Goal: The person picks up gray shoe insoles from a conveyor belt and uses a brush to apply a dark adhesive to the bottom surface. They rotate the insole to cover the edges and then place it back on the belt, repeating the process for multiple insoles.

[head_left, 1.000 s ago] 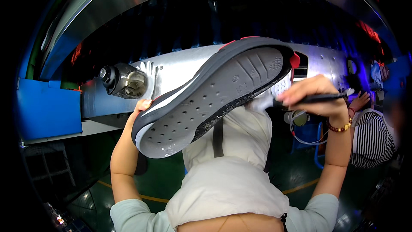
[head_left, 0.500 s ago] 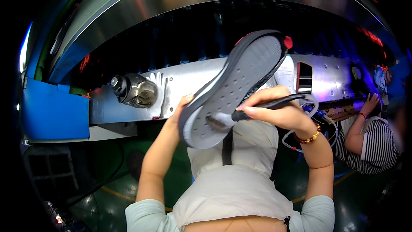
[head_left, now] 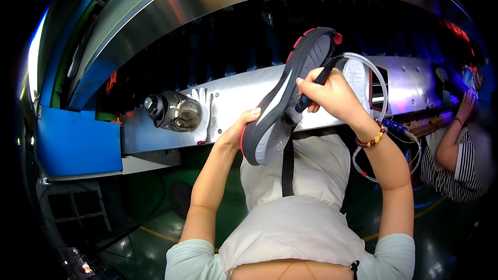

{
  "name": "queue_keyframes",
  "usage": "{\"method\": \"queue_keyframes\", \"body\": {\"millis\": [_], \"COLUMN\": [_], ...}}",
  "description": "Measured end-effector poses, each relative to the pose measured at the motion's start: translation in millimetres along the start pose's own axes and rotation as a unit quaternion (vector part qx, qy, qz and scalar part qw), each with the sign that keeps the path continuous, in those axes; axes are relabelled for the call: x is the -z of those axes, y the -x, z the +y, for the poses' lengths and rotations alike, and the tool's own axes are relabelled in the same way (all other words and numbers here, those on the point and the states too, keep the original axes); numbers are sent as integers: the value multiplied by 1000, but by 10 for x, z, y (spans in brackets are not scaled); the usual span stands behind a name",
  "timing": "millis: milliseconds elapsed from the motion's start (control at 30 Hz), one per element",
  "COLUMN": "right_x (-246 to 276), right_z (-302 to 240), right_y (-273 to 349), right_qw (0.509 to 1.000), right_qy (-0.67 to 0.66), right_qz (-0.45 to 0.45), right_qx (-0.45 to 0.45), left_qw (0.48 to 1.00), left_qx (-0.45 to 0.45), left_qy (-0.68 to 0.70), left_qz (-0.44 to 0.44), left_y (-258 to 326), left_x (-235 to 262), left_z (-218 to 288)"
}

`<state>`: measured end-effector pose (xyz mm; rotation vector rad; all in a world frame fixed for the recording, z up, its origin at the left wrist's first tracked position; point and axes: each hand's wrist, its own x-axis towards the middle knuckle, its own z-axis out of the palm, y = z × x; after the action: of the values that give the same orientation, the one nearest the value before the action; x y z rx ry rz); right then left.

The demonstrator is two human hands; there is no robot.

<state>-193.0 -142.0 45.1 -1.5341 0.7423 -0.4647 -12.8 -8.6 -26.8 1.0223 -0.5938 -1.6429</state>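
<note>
Between your left hand and right hand, the sole tilts; the left grips its side, the right pinches the brush; a slack left hold could let the sole twist; a snagged hose could drag strokes astray.
</note>
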Motion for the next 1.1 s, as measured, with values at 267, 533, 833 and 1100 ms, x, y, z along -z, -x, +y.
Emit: {"method": "queue_keyframes", "body": {"millis": [267, 533, 833, 1100], "right_x": [265, -234, 149, 291], "right_z": [322, 749, 395, 547], "right_y": [-313, 69, 402, -113], "right_qw": [968, 923, 977, 941], "right_qy": [52, 166, -117, 77], "right_qz": [206, 227, -53, 215], "right_qx": [132, 262, 173, 251], "left_qw": [992, 985, 968, 969], "left_qx": [-4, -19, -47, -63], "left_qy": [122, 171, 246, 235], "left_qz": [22, 16, 28, -36], "left_y": [41, -127, 70, 72], "left_x": [-23, -63, 5, -13], "left_z": [-76, -266, -105, -210]}}
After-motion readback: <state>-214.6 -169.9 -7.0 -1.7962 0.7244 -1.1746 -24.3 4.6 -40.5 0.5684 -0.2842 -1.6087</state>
